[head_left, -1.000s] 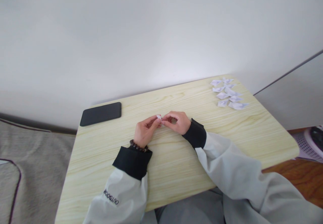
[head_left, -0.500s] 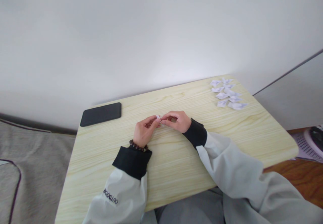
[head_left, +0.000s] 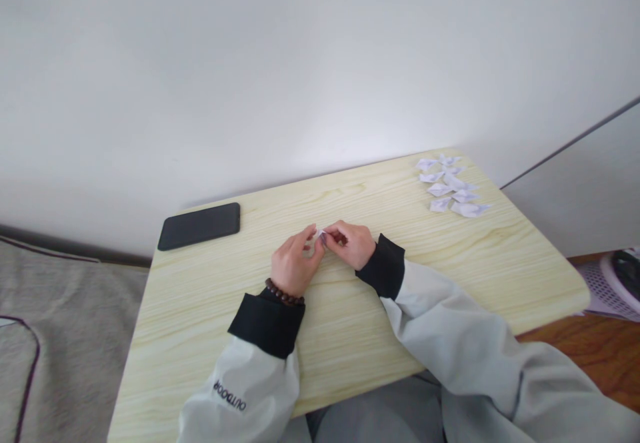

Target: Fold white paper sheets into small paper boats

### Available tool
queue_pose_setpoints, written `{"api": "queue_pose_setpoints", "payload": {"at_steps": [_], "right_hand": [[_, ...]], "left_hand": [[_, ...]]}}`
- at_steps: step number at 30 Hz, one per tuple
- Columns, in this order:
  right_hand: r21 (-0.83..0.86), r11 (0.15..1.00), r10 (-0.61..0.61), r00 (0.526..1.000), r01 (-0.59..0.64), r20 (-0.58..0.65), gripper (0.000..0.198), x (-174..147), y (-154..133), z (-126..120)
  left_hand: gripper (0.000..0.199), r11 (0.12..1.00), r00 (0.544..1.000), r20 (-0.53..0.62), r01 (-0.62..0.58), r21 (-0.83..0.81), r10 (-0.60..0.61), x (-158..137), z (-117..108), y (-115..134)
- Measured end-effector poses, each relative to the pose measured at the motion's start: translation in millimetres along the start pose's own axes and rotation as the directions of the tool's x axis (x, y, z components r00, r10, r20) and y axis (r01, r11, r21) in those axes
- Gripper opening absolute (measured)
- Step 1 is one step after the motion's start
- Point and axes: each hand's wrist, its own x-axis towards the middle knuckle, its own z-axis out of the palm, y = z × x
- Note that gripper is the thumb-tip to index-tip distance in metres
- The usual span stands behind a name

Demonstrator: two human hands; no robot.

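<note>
A small piece of folded white paper point(head_left: 321, 233) is between my two hands above the middle of the table, mostly covered by fingertips. My right hand point(head_left: 353, 243) pinches it between thumb and forefinger, the other fingers curled in. At its other side, my left hand point(head_left: 295, 262) has its thumb and fingertips against the paper, with a gap between thumb and forefinger further back. A dark beaded bracelet point(head_left: 284, 292) circles my left wrist. On the table's far right, several folded white paper pieces point(head_left: 454, 180) with pointed ends lie close together.
A black phone point(head_left: 200, 226) lies at the far left of the light wood-grain table point(head_left: 360, 336). The white wall point(head_left: 320, 83) rises behind the table's back edge. Grey cloth point(head_left: 80, 336) is at the left, and a lilac perforated basket point(head_left: 607, 290) stands at the lower right.
My left hand has shifted slightly right and turned, its thumb and forefinger further apart. My right hand has moved a little left. The paper has turned between the fingertips.
</note>
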Motion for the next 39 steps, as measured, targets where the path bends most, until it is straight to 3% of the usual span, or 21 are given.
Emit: {"api": "queue_pose_setpoints", "payload": {"at_steps": [4, 11, 16, 19, 21, 27, 39], "right_hand": [[0.004, 1.0, -0.002, 1.0, 0.002, -0.002, 0.009, -0.8, -1.1, 1.7], [-0.064, 0.996, -0.064, 0.998, 0.064, 0.009, 0.01, -1.6, -3.2, 4.7], [-0.079, 0.991, -0.111, 0.994, 0.11, -0.007, 0.014, -0.9, -6.4, 4.9], [-0.106, 0.982, -0.156, 0.988, 0.154, -0.013, 0.017, -0.1, -8.0, 3.0], [-0.099, 0.98, -0.176, 0.984, 0.172, -0.026, 0.017, 0.2, -7.7, 1.3], [-0.017, 0.982, -0.187, 0.982, 0.187, -0.024, 0.017, 1.1, -1.6, -3.0], [-0.059, 0.973, -0.222, 0.975, 0.223, 0.03, 0.02, -0.5, 0.3, -5.2]], "left_hand": [[0.02, 0.99, 1.0, -0.022, -0.003, 0.141, 0.007, -0.8, 2.5, -1.8], [0.027, 0.996, 0.999, 0.047, -0.01, 0.088, 0.006, -1.3, 3.5, -5.2], [0.027, 0.995, 1.0, 0.008, 0.025, 0.094, -0.026, -1.8, 4.2, -2.9], [0.026, 0.995, 0.996, -0.007, 0.092, 0.034, -0.092, -1.2, 3.5, 0.4], [0.026, 0.981, 0.985, 0.027, 0.171, -0.092, -0.169, 0.0, 2.3, 1.5], [0.036, 0.771, 0.924, 0.223, 0.381, -0.51, -0.31, 4.7, -4.7, 0.5], [0.052, 0.516, 0.848, 0.337, 0.519, -0.682, -0.409, 5.9, -8.0, -4.8]]}}
